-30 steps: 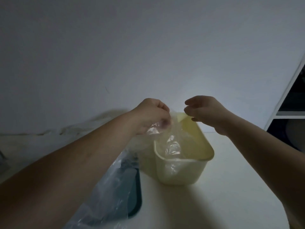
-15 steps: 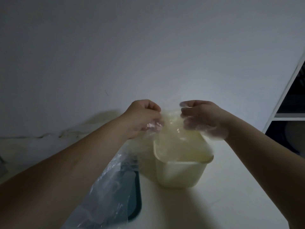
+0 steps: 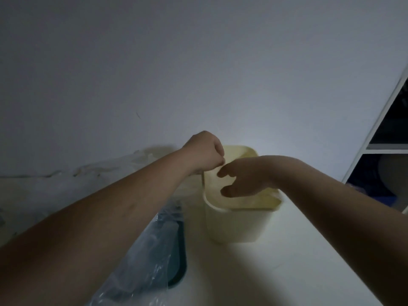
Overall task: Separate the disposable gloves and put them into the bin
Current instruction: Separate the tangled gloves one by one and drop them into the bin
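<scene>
**Both hands above the bin's mouth**

Head view. The left hand [image 3: 204, 151] is curled into a fist over the rear left rim of the pale yellow bin [image 3: 234, 226]; whether it pinches any film cannot be told in the dim light. The right hand [image 3: 242, 177] hovers over the bin opening, fingers and thumb spread apart, holding nothing. Clear disposable gloves [image 3: 141, 257] lie heaped on a dark teal tray [image 3: 178, 266], just left of the bin on the white table [image 3: 276, 272].
</scene>
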`<action>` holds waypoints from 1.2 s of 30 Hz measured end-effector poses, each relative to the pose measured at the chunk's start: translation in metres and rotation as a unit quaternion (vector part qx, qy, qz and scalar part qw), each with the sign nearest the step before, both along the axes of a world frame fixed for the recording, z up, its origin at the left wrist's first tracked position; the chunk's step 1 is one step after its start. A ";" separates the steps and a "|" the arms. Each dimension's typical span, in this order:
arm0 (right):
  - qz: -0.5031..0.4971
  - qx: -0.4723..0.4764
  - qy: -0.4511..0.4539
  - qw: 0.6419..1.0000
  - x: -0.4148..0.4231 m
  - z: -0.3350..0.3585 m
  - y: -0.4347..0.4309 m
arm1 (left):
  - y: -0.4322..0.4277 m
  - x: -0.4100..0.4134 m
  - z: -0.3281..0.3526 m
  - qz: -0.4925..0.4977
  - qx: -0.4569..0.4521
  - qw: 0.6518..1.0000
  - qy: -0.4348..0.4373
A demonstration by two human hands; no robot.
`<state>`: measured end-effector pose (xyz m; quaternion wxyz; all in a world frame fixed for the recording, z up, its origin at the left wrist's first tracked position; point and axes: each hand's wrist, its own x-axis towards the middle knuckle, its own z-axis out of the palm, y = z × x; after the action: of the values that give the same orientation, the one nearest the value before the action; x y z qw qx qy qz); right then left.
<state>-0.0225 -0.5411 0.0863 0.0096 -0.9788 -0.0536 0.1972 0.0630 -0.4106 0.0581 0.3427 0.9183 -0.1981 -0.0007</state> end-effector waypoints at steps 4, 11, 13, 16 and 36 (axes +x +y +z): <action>-0.008 -0.011 0.032 0.999 0.024 -0.031 0.017 | 0.027 -0.015 0.001 0.017 -0.045 0.998 -0.042; -0.004 -0.018 -0.103 0.995 0.031 -0.031 0.030 | 0.098 -0.070 0.000 -0.013 -0.049 0.998 -0.043; -0.042 0.045 -0.219 0.974 0.026 -0.019 0.037 | 0.120 -0.092 -0.003 -0.036 -0.037 0.997 -0.058; -0.040 0.156 -0.377 0.912 0.008 -0.009 0.067 | 0.148 -0.128 -0.012 -0.074 0.031 0.996 -0.042; 0.168 0.568 -0.058 0.804 -0.033 -0.055 0.140 | 0.215 -0.157 -0.068 0.045 -0.064 0.997 0.012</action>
<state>-0.0554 -0.4008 0.0309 0.5272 -0.7838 -0.3200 0.0725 -0.0944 -0.1959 -0.0099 0.4025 0.9025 -0.1521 0.0163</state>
